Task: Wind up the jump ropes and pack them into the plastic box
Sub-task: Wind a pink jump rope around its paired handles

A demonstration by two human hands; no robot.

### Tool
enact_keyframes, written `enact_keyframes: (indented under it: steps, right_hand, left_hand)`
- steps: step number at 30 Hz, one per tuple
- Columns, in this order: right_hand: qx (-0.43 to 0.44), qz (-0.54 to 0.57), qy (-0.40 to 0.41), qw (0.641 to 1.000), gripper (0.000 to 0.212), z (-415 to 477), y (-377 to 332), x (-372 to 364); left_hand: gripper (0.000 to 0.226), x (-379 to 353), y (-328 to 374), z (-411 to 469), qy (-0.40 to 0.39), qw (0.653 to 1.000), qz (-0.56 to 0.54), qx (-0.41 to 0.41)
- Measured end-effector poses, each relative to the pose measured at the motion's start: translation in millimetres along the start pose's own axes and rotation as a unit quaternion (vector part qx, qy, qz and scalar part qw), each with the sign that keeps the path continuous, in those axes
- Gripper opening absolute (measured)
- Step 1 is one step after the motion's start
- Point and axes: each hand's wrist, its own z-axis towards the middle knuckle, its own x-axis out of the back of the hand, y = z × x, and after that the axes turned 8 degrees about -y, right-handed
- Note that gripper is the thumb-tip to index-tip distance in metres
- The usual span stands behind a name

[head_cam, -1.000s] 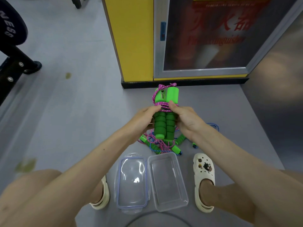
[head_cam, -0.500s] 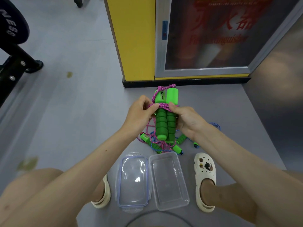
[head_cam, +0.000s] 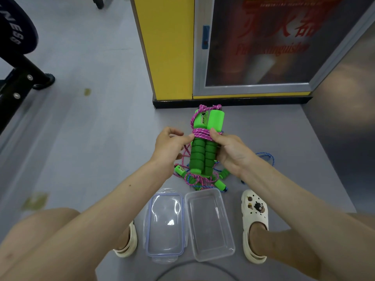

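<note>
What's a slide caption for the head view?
Left hand pinches pink rope wound round two green handles gripped by the right hand; loose ropes, plastic box and lid on the floor.

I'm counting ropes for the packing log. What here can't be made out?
Head view only:
1. Rope count in the floor pile: the held green handles and the right hand cover part of it.
2. Right hand's fingers: hidden behind the handles.
3. Free end of the pink rope: lost under the left hand, which pinches it.
4. Cabinet lettering: blurred.
5. Dark ring: cut by the bottom edge.
</note>
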Motion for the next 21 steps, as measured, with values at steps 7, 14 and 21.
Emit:
enact_keyframes:
  steps: [7,14,21]
  right_hand:
    - [0.016,0.029,-0.006,0.999,0.022,1.5,5.2,-8.2]
    - [0.032,0.042,0.016,0.998,0.022,-2.0,7.6,-16.0]
    - [0.015,0.051,-0.001,0.999,0.034,-6.3,7.6,-12.7]
  left_hand:
    - [0.007,-8.4,-15.8,-2.0,0.07,0.996,-0.007,-0.063]
    - [0.013,-18.6,-22.3,-13.5,0.005,0.996,-0.018,-0.086]
    - [0.051,-13.1,-19.3,-13.1,-0.091,0.993,0.01,-0.081]
